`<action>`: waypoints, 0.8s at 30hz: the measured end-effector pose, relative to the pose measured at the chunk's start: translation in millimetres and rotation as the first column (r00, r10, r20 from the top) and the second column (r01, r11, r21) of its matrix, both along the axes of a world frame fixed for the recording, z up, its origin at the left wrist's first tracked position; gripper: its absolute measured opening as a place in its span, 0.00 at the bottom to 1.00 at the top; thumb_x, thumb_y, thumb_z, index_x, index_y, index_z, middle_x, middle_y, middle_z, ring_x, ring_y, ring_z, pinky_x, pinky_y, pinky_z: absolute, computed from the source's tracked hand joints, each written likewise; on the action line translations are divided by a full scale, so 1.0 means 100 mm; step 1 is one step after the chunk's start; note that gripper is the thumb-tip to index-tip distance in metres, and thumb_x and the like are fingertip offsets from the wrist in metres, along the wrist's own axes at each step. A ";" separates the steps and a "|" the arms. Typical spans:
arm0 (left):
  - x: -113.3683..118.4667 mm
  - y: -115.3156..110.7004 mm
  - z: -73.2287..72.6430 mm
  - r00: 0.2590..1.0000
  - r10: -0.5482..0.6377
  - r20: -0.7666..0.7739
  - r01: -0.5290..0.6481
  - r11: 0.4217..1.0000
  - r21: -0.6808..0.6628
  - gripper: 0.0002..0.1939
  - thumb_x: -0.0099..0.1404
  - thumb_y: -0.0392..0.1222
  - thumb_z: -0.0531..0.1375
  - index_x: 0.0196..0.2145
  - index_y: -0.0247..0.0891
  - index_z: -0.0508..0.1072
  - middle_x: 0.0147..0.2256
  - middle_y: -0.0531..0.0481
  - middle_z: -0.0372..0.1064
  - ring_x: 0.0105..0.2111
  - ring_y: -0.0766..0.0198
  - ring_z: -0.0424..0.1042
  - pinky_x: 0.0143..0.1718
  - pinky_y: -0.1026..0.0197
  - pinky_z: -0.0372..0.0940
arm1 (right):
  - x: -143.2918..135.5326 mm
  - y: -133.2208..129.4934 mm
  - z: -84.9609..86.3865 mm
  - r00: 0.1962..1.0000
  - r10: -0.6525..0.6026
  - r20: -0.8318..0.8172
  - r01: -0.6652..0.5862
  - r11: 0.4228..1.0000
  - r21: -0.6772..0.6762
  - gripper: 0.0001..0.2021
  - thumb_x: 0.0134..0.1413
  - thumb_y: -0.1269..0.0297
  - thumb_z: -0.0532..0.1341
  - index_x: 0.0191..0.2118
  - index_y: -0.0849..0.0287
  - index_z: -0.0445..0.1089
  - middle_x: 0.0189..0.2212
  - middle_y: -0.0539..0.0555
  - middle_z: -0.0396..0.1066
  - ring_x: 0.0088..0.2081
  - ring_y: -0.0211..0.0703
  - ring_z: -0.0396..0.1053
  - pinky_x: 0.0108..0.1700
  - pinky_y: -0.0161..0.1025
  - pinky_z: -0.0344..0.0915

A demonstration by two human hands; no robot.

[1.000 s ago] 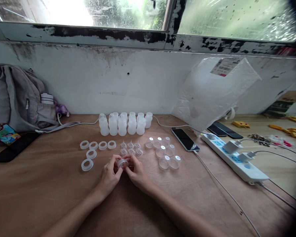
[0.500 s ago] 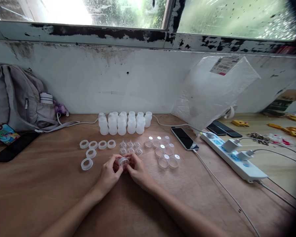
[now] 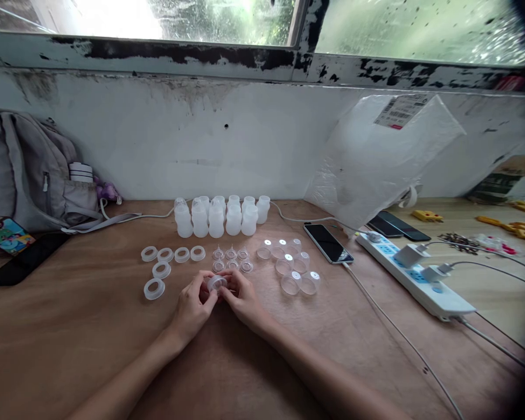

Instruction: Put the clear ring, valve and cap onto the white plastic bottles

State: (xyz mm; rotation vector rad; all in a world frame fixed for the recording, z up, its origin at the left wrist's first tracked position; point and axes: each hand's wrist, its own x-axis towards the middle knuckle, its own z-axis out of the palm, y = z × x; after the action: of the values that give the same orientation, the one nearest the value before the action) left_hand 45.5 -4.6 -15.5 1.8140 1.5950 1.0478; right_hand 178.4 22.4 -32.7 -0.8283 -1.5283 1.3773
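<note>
There are six loose rings (image 3: pixel 161 276), six teats (image 3: pixel 231 255), seven caps (image 3: pixel 284 266).

Room over the brown wooden tabletop (image 3: pixel 70 338), front left; ahead, frosted white plastic bottles (image 3: pixel 216 224) block the back; right of the right hand (image 3: pixel 242 300), clear domed plastic caps (image 3: pixel 283 267) crowd the way!

A clear, round plastic ring (image 3: pixel 217 283), slightly tilted, is pinched between left hand (image 3: pixel 194 303) and right hand (image 3: pixel 241 296).
</note>
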 end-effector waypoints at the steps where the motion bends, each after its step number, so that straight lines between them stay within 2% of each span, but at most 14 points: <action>1: 0.00 0.00 0.01 1.000 -0.004 0.008 0.004 1.000 0.004 0.10 0.55 0.37 0.53 0.37 0.40 0.63 0.24 0.56 0.63 0.22 0.68 0.65 0.26 0.67 0.61 | 0.00 0.00 0.01 1.000 -0.004 -0.007 0.004 1.000 -0.003 0.09 0.49 0.70 0.56 0.39 0.57 0.62 0.32 0.51 0.67 0.33 0.39 0.68 0.35 0.37 0.66; 4: -0.01 -0.01 0.02 0.999 -0.039 0.034 0.039 0.999 0.016 0.11 0.56 0.39 0.53 0.39 0.39 0.63 0.28 0.53 0.66 0.25 0.67 0.67 0.29 0.65 0.63 | 0.02 0.01 0.04 0.999 -0.030 -0.039 0.029 0.999 -0.026 0.09 0.47 0.69 0.57 0.38 0.58 0.63 0.33 0.51 0.68 0.35 0.39 0.67 0.37 0.37 0.66; 7: -0.04 0.00 0.03 0.992 -0.112 0.055 0.110 0.993 0.033 0.12 0.60 0.40 0.50 0.42 0.39 0.64 0.33 0.50 0.68 0.30 0.65 0.69 0.34 0.63 0.64 | 0.03 0.03 0.05 0.993 -0.039 -0.113 0.028 0.995 -0.097 0.10 0.45 0.69 0.58 0.37 0.58 0.63 0.31 0.51 0.67 0.33 0.39 0.67 0.35 0.37 0.66; 11: -0.07 0.02 0.00 0.985 -0.166 0.042 0.163 0.985 0.063 0.14 0.63 0.38 0.45 0.45 0.39 0.63 0.36 0.48 0.68 0.31 0.65 0.69 0.33 0.63 0.65 | 0.05 0.05 0.07 0.976 0.017 -0.216 -0.064 0.975 -0.213 0.11 0.46 0.65 0.56 0.39 0.57 0.61 0.29 0.50 0.66 0.30 0.39 0.66 0.29 0.37 0.67; 13: -0.07 0.02 -0.03 0.986 -0.166 -0.001 0.165 0.980 0.108 0.14 0.62 0.39 0.48 0.45 0.39 0.64 0.36 0.47 0.67 0.31 0.66 0.69 0.32 0.64 0.65 | 0.07 0.04 0.08 0.984 0.041 -0.171 -0.076 0.977 -0.199 0.14 0.48 0.62 0.56 0.43 0.57 0.58 0.29 0.50 0.65 0.28 0.37 0.66 0.29 0.36 0.66; 17: -0.08 0.00 -0.08 0.970 -0.101 -0.222 0.152 0.962 0.227 0.10 0.60 0.41 0.51 0.38 0.40 0.68 0.31 0.49 0.62 0.31 0.65 0.66 0.32 0.64 0.64 | 0.11 0.01 0.09 0.996 0.085 -0.002 -0.085 0.989 -0.124 0.17 0.48 0.58 0.58 0.43 0.56 0.56 0.25 0.47 0.64 0.24 0.34 0.64 0.29 0.34 0.63; 20: -0.09 0.00 -0.08 0.955 -0.073 -0.286 0.156 0.947 0.280 0.10 0.59 0.41 0.52 0.38 0.41 0.68 0.34 0.48 0.60 0.35 0.62 0.65 0.37 0.61 0.63 | 0.12 0.01 0.10 0.990 0.136 -0.047 -0.142 0.977 -0.158 0.15 0.50 0.55 0.55 0.40 0.56 0.54 0.23 0.45 0.62 0.22 0.34 0.64 0.27 0.34 0.62; 24: -0.05 -0.02 0.00 0.964 -0.171 -0.205 0.223 0.938 0.266 0.10 0.59 0.38 0.52 0.40 0.40 0.67 0.39 0.47 0.62 0.40 0.61 0.63 0.43 0.59 0.60 | 0.09 0.01 0.10 0.979 0.129 -0.158 -0.165 0.956 -0.244 0.13 0.52 0.52 0.51 0.37 0.55 0.52 0.24 0.46 0.60 0.21 0.34 0.62 0.22 0.32 0.61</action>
State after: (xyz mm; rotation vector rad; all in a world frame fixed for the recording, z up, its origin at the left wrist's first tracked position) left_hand 40.1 -6.3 -15.7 2.2689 1.3741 1.0932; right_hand 187.2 23.3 -23.1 -0.7651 -1.3432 1.7335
